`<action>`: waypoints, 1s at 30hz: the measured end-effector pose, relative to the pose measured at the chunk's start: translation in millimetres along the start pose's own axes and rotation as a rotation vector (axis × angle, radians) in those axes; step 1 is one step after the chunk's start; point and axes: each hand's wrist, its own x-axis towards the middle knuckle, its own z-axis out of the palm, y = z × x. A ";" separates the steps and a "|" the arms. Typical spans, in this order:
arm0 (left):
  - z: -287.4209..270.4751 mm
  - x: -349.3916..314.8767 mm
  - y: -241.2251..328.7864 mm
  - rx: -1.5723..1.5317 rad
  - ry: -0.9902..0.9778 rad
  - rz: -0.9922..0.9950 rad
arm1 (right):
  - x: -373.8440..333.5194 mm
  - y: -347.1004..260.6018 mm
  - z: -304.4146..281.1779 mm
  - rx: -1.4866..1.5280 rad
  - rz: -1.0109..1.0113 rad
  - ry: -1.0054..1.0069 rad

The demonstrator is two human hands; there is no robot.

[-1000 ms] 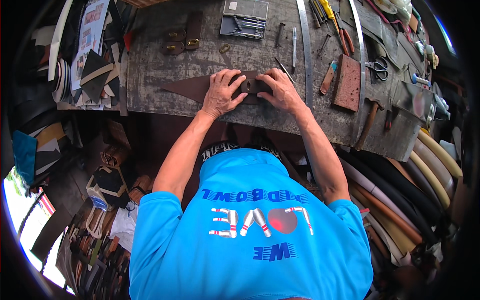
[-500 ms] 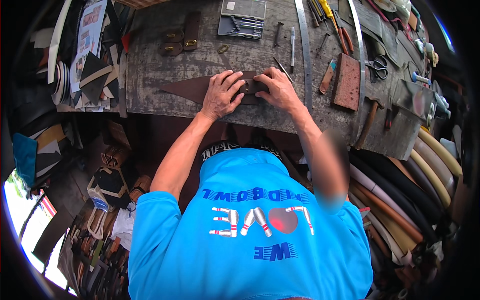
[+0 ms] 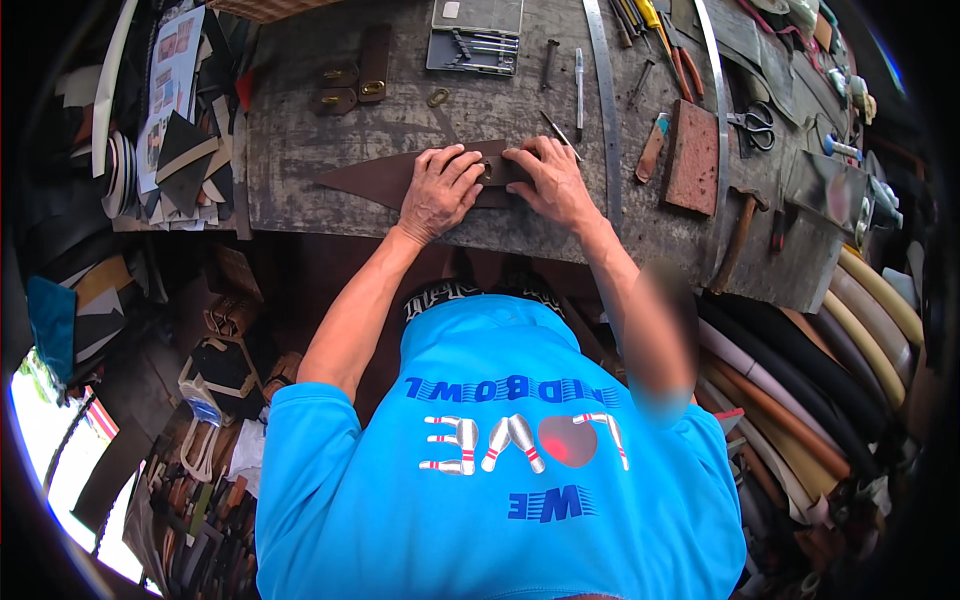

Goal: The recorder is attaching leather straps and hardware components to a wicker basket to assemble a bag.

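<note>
A dark brown, pointed leather piece (image 3: 365, 183) lies flat along the bench's near edge, its tip to the left. On its wider part rests a smaller brown leather tab (image 3: 495, 172) with an oval fitting or hole between my hands. My left hand (image 3: 438, 192) lies over the pointed piece, fingers spread and pressing down beside the tab's left end; its grip underneath is hidden. With thumb and fingertips on opposite edges, my right hand (image 3: 552, 182) holds the tab's right part. Behind it lies a thin pointed tool (image 3: 561, 135).
Farther back are brown leather straps with brass fittings (image 3: 372, 88), a loose oval ring (image 3: 438, 97) and a screwdriver case (image 3: 474, 50). To the right lie a steel ruler (image 3: 605, 110), brick (image 3: 692, 158), hammer (image 3: 738, 240) and scissors (image 3: 757, 125). Leather rolls (image 3: 800, 400) stand below.
The bench and its things sit slightly farther left and higher in the view. Both hands stay on the leather in nearly the same pose.
</note>
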 end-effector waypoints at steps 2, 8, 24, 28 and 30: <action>0.2 0.2 0.1 -0.006 0.003 -0.006 | 0.6 -0.8 -0.4 0.011 0.026 -0.020; 0.5 1.8 -0.5 -0.006 0.009 -0.009 | 3.9 -2.4 -1.6 0.007 0.056 -0.031; 3.2 -0.1 -1.9 -0.001 0.014 -0.014 | -2.5 -23.8 -3.1 -0.230 -0.035 0.143; 6.3 -1.6 -3.7 -0.002 0.016 -0.012 | -23.8 -34.4 19.5 -0.266 -0.085 0.140; 7.1 -1.2 -4.0 -0.001 0.011 -0.013 | -31.9 -40.2 25.7 -0.234 -0.093 0.111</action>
